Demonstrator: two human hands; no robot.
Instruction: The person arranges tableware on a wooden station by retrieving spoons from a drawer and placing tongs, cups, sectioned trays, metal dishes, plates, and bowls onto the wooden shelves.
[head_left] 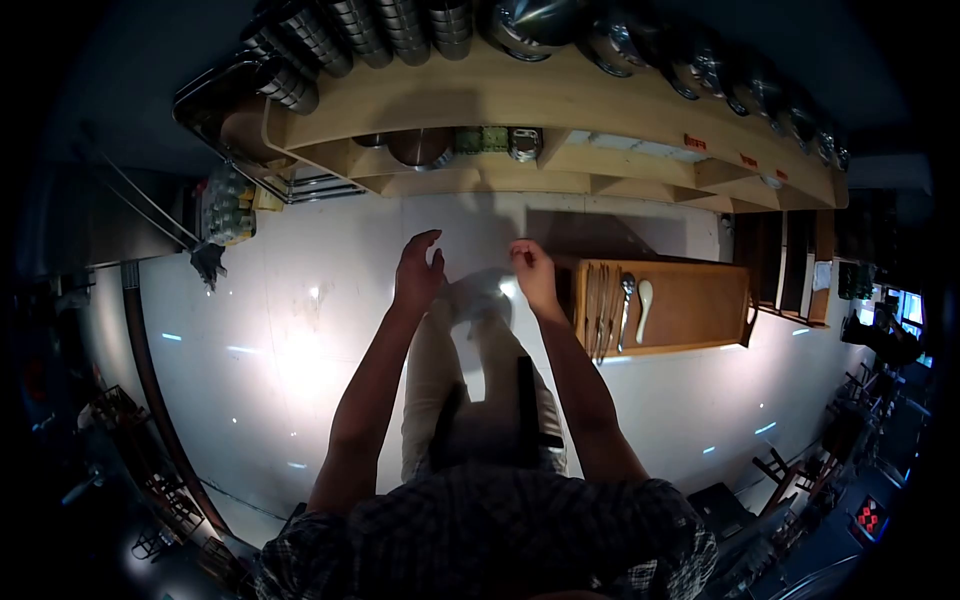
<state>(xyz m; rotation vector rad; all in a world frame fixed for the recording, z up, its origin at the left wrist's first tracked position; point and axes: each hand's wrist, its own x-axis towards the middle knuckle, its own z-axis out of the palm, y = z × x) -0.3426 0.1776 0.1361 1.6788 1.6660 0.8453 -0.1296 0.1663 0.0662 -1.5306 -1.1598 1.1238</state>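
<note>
"Brown wood made up the tray (695, 300) we had off to our right in the head view. Along its left side lay some thin utensils (603, 305), a metal spoon (627, 284) and a cream-coloured spoon (644, 300). Where were our hands?"

"We had the right hand (535, 268) just outside the tray's far left corner, fingers bent in toward the thumb. Nothing showed between them, but we couldn't tell whether they pinched something small."

"And the left hand (418, 272)?"

"Well apart from the tray, above the pale floor (220, 300), fingers loosely curved, thumb spread away. We grasped nothing with it."

"How did the utensils lie?"

"Side by side, reaching toward the tray's near edge. The thin ones were closest to the left edge; we couldn't make out what they were."

"Beyond them?"

"A wooden shelf (590, 100), metal cups (360, 35) toward its left end, rounded metal vessels (530, 28) toward its right."

"Which step did we take this for?"

"Hands raised, neither seeming to touch the tray, we judged. Any grasp on a spoon would have called for crossing the left edge with the right hand, fingers parted."
</note>
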